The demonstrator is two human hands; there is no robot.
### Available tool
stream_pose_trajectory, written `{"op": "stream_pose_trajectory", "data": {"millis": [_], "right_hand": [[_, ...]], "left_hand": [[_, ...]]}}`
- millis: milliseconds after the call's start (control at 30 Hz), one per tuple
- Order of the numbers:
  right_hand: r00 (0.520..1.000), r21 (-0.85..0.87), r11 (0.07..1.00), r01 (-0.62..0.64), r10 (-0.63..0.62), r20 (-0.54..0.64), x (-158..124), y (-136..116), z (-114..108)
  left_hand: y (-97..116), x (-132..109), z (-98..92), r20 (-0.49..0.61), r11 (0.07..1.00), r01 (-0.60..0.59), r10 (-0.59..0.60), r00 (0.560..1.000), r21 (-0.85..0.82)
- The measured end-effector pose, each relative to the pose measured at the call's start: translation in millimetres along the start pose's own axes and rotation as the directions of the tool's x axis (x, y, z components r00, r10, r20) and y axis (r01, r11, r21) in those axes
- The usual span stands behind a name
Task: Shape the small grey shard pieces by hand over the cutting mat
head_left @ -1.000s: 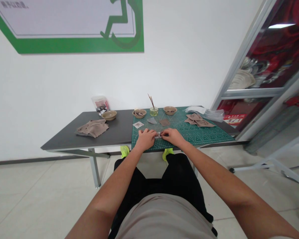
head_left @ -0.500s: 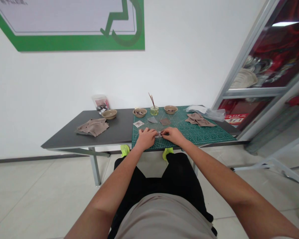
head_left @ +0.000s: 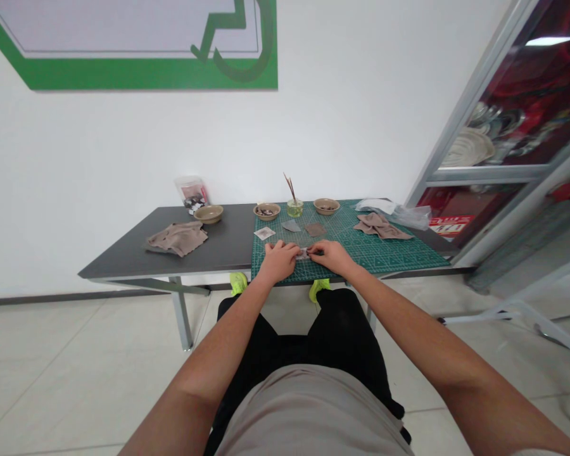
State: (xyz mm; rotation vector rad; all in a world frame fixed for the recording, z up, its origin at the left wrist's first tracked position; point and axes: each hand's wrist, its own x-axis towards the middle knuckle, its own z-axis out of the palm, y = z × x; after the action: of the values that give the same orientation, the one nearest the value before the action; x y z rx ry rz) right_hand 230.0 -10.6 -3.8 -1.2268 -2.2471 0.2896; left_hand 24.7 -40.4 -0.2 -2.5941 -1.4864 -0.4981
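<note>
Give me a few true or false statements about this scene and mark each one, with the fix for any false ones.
1. The left hand and the right hand pinch a small item between them on the green cutting mat. True.
2. The bowls are stacked in one pile. False: one tan bowl, a second and a third stand apart.
3. Thin sticks stand in a small glass jar. True.
4. The far-left cloth lies on the cutting mat. False: that taupe cloth lies on the dark tabletop.
</note>
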Motion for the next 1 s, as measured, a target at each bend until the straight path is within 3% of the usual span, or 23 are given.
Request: {"op": "stream_pose_trajectory", "data": {"millis": [267,533,800,1000], "right_hand": [[0.998,-0.023,0.998,-0.058,0.057,-0.031,17,3,3],[0.999,-0.008,0.999,0.032,-0.032,-0.002,-9,-6,-4],[0.999,-0.108,0.994,-0.035,0.036,0.007,11,-13,1],[1.0,-0.113,0.994,0.01,-0.013,-0.028,-7,-15,6]], "left_hand": [[1,0,0.5,-0.011,1.0,0.001,0.0,1.0,0.009],[3,0,-0.7,-0.01,1.0,0.007,-0.007,1.0,0.003],[4,-1,-2.5,-0.001,1.0,0.031,-0.031,1.0,-0.001],[2,-1,-0.2,-0.022,1.0,0.022,-0.022,1.0,0.0]]}}
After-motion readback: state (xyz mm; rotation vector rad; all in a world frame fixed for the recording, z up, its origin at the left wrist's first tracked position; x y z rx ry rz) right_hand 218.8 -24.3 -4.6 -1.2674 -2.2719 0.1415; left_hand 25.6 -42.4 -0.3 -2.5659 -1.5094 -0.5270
